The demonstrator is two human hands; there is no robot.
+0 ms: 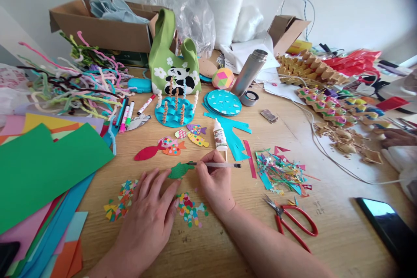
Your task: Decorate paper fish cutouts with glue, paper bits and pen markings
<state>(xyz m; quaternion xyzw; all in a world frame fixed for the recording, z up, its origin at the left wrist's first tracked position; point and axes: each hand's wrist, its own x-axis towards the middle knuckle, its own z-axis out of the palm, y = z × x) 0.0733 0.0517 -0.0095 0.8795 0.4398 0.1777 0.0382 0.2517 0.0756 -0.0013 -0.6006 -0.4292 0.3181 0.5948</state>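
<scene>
My right hand [215,182] is closed round a slim pen [224,165], held nearly level with its tip at the tail of a green paper fish [180,170]. Fingers stretched out, my left hand [151,204] lies on the table with its fingertips at the fish's lower left edge. Small round paper dots [192,215] lie between my hands, and tiny paper triangles [114,210] are left of my left hand. Beyond the green fish lie a red paper fish [148,152] and several decorated ones [198,140]. A white glue bottle [220,137] stands behind my right hand.
Red-handled scissors [293,219] and a phone [384,226] lie at right, near paper scraps [280,171]. Coloured paper sheets [58,160] cover the left side. Further back are pipe cleaners [74,78], a panda bag [176,69] and a flask [250,71]. Another person's hand [395,138] shows at far right.
</scene>
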